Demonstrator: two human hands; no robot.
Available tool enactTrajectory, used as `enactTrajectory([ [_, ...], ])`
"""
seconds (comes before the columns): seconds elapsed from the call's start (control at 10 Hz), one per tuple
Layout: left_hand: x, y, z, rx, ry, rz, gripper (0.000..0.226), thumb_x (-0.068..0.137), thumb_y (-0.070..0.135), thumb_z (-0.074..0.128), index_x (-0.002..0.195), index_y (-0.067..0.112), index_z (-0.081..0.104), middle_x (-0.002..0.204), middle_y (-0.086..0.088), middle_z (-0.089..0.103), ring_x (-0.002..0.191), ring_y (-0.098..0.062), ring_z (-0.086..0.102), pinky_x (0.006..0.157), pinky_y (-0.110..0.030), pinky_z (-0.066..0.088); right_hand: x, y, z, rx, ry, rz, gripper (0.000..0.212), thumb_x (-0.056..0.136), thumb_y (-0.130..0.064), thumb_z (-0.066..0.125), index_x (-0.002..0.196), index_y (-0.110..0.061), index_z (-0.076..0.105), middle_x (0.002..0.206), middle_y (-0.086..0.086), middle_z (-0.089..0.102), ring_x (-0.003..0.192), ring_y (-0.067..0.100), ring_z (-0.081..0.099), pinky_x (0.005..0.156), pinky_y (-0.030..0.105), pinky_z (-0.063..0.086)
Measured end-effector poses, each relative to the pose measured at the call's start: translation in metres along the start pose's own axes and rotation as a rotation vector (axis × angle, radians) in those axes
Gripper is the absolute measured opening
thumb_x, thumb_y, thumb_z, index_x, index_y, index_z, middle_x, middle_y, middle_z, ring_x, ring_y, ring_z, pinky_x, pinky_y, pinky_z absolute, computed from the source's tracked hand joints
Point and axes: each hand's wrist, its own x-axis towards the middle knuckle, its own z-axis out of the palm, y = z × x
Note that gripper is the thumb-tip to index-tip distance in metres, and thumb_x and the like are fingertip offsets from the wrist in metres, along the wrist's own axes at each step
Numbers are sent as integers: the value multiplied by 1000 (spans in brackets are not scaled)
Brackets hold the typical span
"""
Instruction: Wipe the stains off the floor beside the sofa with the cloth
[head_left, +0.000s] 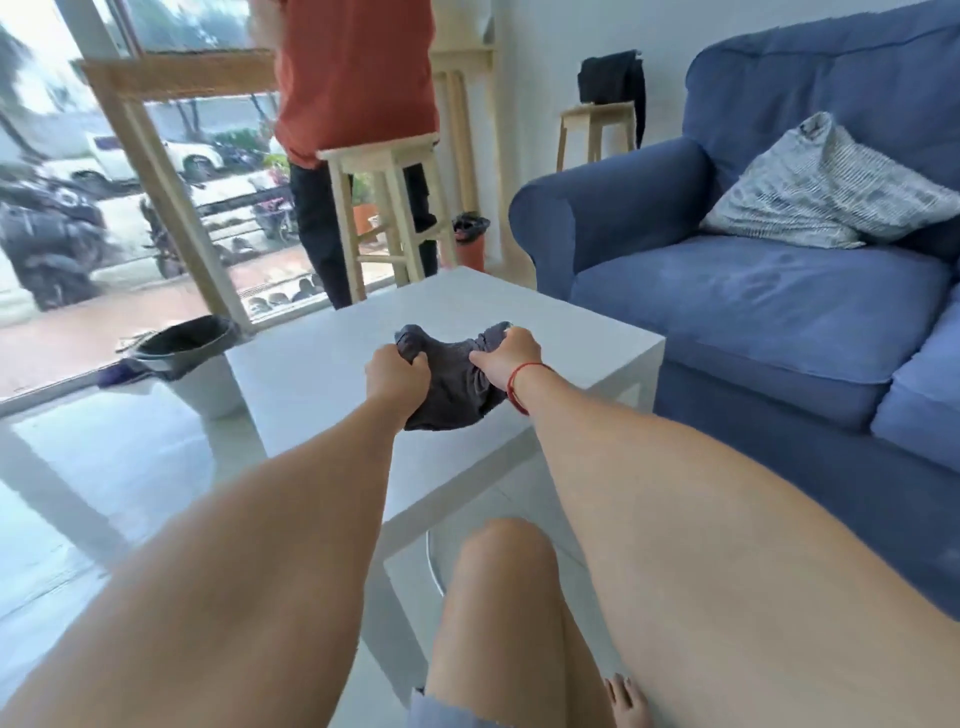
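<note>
**Cloth gathered in both hands above the counter, floor beside the sofa not yet reached**

Your left hand (397, 375) and right hand (505, 358) each have a closed grip on the dark grey cloth (451, 376), one at either end, with the fabric bunched and sagging between them. The cloth's long axis runs left to right across your view, its lower fold resting on or hanging just above the near edge of the white counter (311, 364); which of the two cannot be told. Both grips are fists full of fabric, neither open.

The relation that governs the next move: the blue sofa (753, 291) stands to your right, and the strip of pale tiled floor (78, 467) beside it lies down and to the right of the cloth, between counter and sofa base. Your right hand, the one with the red thread (522, 382) at the wrist, is the nearer to that strip. No stains can be made out on the floor from this view.

Beyond the counter stand a dark bucket (182, 348), a wooden stool (387, 208) and another person in an orange top (358, 73).

No brand, label or legible writing appears anywhere
</note>
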Motion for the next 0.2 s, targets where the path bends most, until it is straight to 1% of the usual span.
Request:
enactTrajectory([
  [0.1,2,-21,-9,81,-69,-177,43,92,31,49,122,1,50,118,-19,57,105,-38,57,80,-39,51,-5,3,19,-50,-91,64,39,90,-26,62,122,-5,56,130,14,59,119,34,55,97,33,44],
  [0.2,6,-32,-10,336,-87,-262,59,90,46,46,131,3,42,128,-16,50,117,-34,48,97,-41,43,-3,0,14,-154,-39,59,45,90,-31,56,127,-6,50,133,14,55,121,35,51,105,42,42],
])
